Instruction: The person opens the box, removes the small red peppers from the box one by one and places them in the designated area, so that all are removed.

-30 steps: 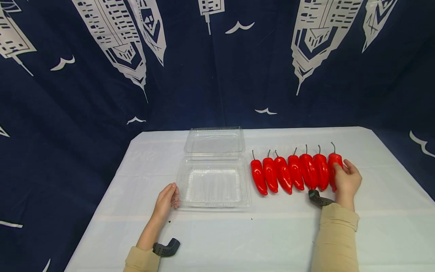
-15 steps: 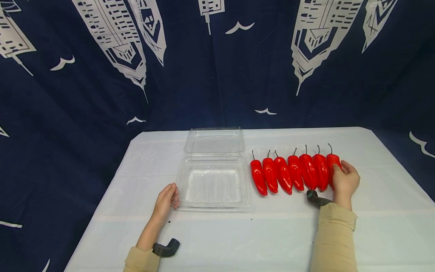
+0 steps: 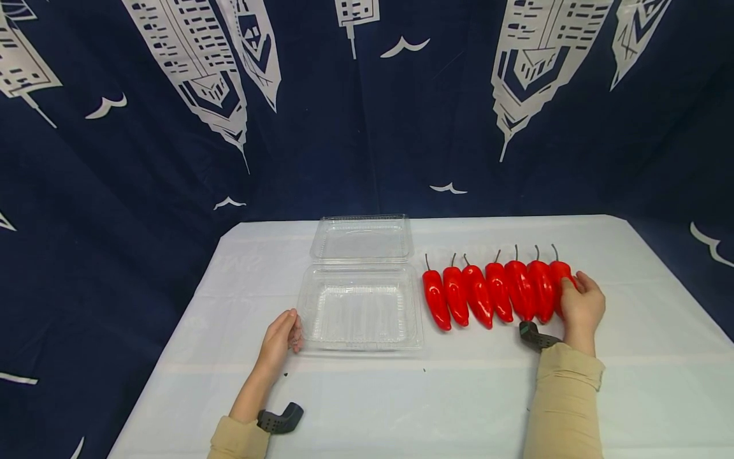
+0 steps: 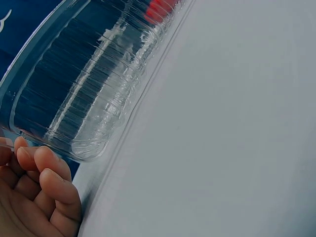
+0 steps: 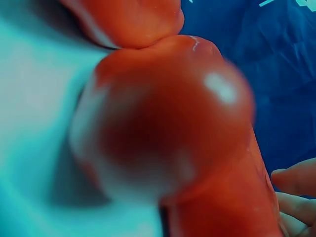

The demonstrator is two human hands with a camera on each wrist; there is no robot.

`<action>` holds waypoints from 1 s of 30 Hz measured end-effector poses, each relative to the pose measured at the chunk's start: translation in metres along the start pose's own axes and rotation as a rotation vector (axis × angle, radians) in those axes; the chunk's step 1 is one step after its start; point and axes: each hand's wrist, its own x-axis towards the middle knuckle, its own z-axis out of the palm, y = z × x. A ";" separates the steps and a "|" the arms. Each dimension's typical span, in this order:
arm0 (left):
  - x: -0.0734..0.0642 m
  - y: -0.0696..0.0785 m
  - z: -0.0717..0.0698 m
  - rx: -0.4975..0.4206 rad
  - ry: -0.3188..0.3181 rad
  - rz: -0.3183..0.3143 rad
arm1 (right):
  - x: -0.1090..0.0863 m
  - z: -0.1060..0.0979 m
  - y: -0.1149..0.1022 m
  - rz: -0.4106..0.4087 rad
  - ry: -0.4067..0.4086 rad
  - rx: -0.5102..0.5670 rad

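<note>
A clear plastic clamshell container [image 3: 361, 341] lies with its lid laid back behind the base. At the left rim my left hand [image 3: 280, 338] pinches the edge; the left wrist view shows curled fingers [image 4: 55, 185] there. To the right of the container, several red peppers [image 3: 478, 296] with thin stems stand side by side in a row, stems pointing away. My right hand [image 3: 583, 311] grips the rightmost red pepper [image 3: 561, 273] from its right side, partly covering it. In the right wrist view, a blurred pepper tip [image 5: 168, 128] hides most of that grip.
A white cloth covers the table [image 3: 401, 408]. Behind it hangs a dark blue curtain [image 3: 367, 127] with white building prints. Black wrist devices sit on both arms; the right one [image 3: 536, 335] is close to the pepper tips. A small dark speck [image 3: 286, 374] lies near the left forearm.
My right hand has shifted slightly left and toward me with the rightmost pepper, which now sits close against its neighbour. The left hand and the container have stayed put.
</note>
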 end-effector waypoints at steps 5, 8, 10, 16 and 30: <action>0.003 -0.007 -0.002 -0.001 0.001 -0.002 | 0.000 -0.002 -0.001 -0.009 -0.036 -0.038; 0.008 -0.016 -0.004 -0.017 0.006 -0.005 | -0.001 -0.002 -0.003 0.013 -0.032 -0.010; 0.012 -0.024 -0.005 -0.023 0.014 -0.006 | -0.002 -0.003 -0.004 0.036 -0.025 0.018; 0.014 -0.030 -0.005 -0.018 0.030 0.027 | -0.002 -0.003 -0.006 0.078 -0.012 0.051; 0.013 -0.029 -0.005 -0.012 0.028 0.049 | -0.013 -0.002 -0.022 0.073 0.092 0.223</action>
